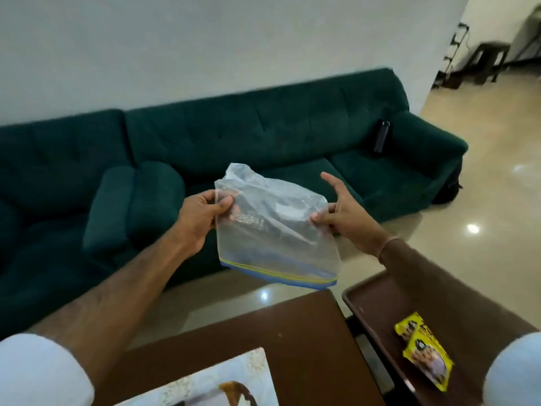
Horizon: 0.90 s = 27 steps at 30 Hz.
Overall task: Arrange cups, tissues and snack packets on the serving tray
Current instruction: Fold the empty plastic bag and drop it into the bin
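I hold a clear plastic zip bag point(275, 230) up in front of me, upside down, with its blue and yellow zip strip at the bottom. My left hand point(202, 215) pinches its left edge. My right hand point(342, 212) pinches its right edge with thumb and finger, the other fingers spread. The bag looks empty. Below on the right a dark brown serving tray point(377, 300) holds two yellow snack packets point(421, 350). No cups or tissues are visible.
A brown wooden table point(292, 347) lies below, with a white patterned mat point(222, 382) at its near edge. A dark green sofa point(263, 136) stands behind, with a black bottle point(382, 136) on it. Glossy tiled floor stretches right; dark stools point(489, 60) stand far off.
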Each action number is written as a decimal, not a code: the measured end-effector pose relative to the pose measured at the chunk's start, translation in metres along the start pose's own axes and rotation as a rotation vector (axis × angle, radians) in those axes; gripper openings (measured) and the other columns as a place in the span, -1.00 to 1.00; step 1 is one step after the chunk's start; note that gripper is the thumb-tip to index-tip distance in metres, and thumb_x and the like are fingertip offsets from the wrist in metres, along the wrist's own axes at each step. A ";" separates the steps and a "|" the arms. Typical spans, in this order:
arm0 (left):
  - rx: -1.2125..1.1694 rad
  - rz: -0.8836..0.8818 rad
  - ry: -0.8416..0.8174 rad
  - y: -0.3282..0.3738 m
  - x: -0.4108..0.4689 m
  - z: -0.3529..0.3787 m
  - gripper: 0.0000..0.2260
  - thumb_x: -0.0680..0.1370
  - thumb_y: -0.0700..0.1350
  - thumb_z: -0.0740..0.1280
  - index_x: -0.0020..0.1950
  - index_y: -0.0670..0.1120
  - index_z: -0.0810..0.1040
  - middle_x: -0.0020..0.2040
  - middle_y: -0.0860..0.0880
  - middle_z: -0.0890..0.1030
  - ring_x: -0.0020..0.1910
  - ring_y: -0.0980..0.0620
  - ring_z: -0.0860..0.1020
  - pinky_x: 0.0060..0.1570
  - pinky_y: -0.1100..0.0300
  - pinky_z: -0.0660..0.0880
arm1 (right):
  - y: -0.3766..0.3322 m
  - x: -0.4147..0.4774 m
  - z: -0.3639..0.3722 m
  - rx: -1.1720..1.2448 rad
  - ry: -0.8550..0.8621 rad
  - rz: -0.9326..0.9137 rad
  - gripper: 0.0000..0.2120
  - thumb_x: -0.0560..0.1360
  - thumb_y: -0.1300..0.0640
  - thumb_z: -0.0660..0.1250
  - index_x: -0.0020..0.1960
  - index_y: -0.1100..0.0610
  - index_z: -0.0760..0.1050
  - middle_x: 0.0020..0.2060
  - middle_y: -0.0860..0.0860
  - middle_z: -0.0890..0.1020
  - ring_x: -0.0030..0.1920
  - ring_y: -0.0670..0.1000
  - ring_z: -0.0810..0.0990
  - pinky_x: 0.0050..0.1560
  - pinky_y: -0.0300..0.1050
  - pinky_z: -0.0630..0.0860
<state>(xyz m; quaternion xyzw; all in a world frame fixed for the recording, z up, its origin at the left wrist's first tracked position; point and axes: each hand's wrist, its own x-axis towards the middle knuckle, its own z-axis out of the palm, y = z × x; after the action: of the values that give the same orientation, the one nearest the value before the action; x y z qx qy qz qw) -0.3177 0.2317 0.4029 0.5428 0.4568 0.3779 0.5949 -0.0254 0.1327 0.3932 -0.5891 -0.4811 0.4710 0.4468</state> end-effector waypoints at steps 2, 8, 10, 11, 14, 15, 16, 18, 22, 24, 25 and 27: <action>0.075 0.080 0.141 0.039 -0.016 -0.035 -0.83 0.49 -0.16 0.51 0.04 -0.12 0.60 -0.16 -0.06 0.73 -0.21 0.05 0.69 -0.18 0.13 0.59 | -0.050 -0.008 0.026 -0.106 -0.008 -0.141 -0.23 0.52 0.26 0.42 0.49 -0.30 0.17 -0.18 0.13 0.71 -0.16 0.01 0.69 -0.07 -0.09 0.66; 0.141 0.293 0.333 0.142 -0.086 -0.125 -0.66 0.47 -0.14 0.54 0.14 0.03 0.48 -0.11 -0.10 0.69 -0.22 0.08 0.69 -0.20 0.13 0.64 | -0.192 -0.046 0.097 -0.466 0.015 -0.331 -0.56 0.43 0.21 0.53 0.28 0.03 0.58 0.10 0.00 0.67 0.07 -0.01 0.67 0.20 -0.02 0.61; 0.177 0.358 0.361 0.172 -0.111 -0.149 -0.64 0.48 -0.15 0.52 0.18 0.07 0.48 -0.15 -0.08 0.68 -0.23 0.09 0.67 -0.22 0.18 0.60 | -0.234 -0.059 0.116 -0.690 0.086 -0.413 -0.68 0.41 0.18 0.54 0.15 0.14 0.64 -0.01 0.05 0.68 0.00 0.03 0.65 0.11 -0.15 0.56; 0.190 0.388 0.375 0.188 -0.125 -0.161 -0.62 0.48 -0.15 0.52 0.21 0.09 0.47 -0.16 -0.10 0.67 -0.24 0.09 0.66 -0.19 0.16 0.59 | -0.256 -0.065 0.126 -0.775 0.136 -0.457 -0.77 0.44 0.16 0.51 0.08 0.17 0.65 -0.05 0.10 0.66 -0.03 0.07 0.64 0.03 -0.20 0.49; 0.237 0.438 0.377 0.226 -0.165 -0.192 -0.63 0.49 -0.14 0.51 0.22 0.08 0.48 -0.15 -0.16 0.64 -0.21 0.03 0.64 -0.09 0.04 0.60 | -0.309 -0.082 0.151 -0.852 0.198 -0.533 -0.83 0.50 0.14 0.41 -0.06 0.26 0.62 -0.09 0.15 0.57 -0.04 0.10 0.55 -0.09 -0.25 0.30; 0.307 0.457 0.387 0.236 -0.176 -0.198 -0.64 0.49 -0.12 0.51 0.21 0.07 0.48 -0.14 -0.13 0.63 -0.19 0.02 0.62 -0.09 0.02 0.58 | -0.322 -0.087 0.156 -0.851 0.180 -0.552 -0.84 0.51 0.14 0.40 -0.08 0.27 0.60 -0.10 0.12 0.54 -0.01 0.06 0.51 -0.08 -0.27 0.27; 0.414 0.492 0.423 0.246 -0.189 -0.205 -0.64 0.48 -0.09 0.52 0.21 0.05 0.49 -0.10 -0.09 0.60 -0.14 0.02 0.58 -0.09 0.03 0.57 | -0.336 -0.092 0.162 -0.860 0.152 -0.583 -0.85 0.52 0.15 0.39 -0.07 0.26 0.60 -0.09 0.09 0.52 0.04 0.02 0.47 -0.07 -0.30 0.26; 0.663 0.658 0.514 0.264 -0.210 -0.213 -0.55 0.42 0.03 0.56 0.25 0.02 0.50 0.11 -0.03 0.53 0.05 0.03 0.51 0.07 0.08 0.49 | -0.360 -0.102 0.174 -0.900 0.095 -0.659 -0.84 0.53 0.17 0.38 -0.02 0.27 0.61 -0.04 0.10 0.56 0.09 -0.01 0.44 -0.03 -0.36 0.24; 1.188 0.878 0.255 0.305 -0.244 -0.199 -0.17 0.24 0.41 0.45 0.43 0.10 0.41 0.38 0.02 0.49 0.35 0.01 0.41 0.34 0.08 0.30 | -0.404 -0.117 0.207 -1.006 -0.099 -0.832 -0.82 0.51 0.15 0.42 0.06 0.22 0.64 0.07 0.05 0.60 0.12 -0.03 0.53 0.08 -0.38 0.27; 1.338 0.648 0.091 0.317 -0.254 -0.190 -0.20 0.21 0.40 0.48 0.39 0.17 0.42 0.22 0.07 0.60 0.21 0.03 0.52 0.20 0.16 0.40 | -0.422 -0.121 0.229 -0.984 -0.160 -0.892 -0.77 0.52 0.09 0.43 0.14 0.15 0.63 0.14 -0.01 0.58 0.11 -0.05 0.54 0.14 -0.31 0.34; 1.303 0.543 0.037 0.319 -0.255 -0.189 -0.31 0.22 0.33 0.53 0.29 0.17 0.48 0.09 0.13 0.64 0.09 0.07 0.58 0.07 0.23 0.45 | -0.428 -0.122 0.238 -0.947 -0.163 -0.911 -0.74 0.52 0.07 0.43 0.17 0.12 0.62 0.15 -0.04 0.58 0.10 -0.04 0.56 0.13 -0.31 0.38; 1.059 0.419 0.046 0.315 -0.255 -0.196 -0.56 0.25 0.14 0.62 0.05 0.10 0.60 -0.15 0.16 0.67 -0.11 0.11 0.62 -0.18 0.31 0.49 | -0.433 -0.125 0.255 -0.818 -0.120 -0.959 -0.72 0.50 0.03 0.45 0.18 0.08 0.61 0.16 -0.07 0.56 0.10 -0.01 0.58 0.04 -0.45 0.39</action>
<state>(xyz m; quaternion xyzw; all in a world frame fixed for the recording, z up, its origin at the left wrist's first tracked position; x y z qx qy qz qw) -0.5660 0.0886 0.7504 0.8377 0.4793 0.2190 0.1437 -0.3509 0.0871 0.7927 -0.4036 -0.8570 0.0285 0.3193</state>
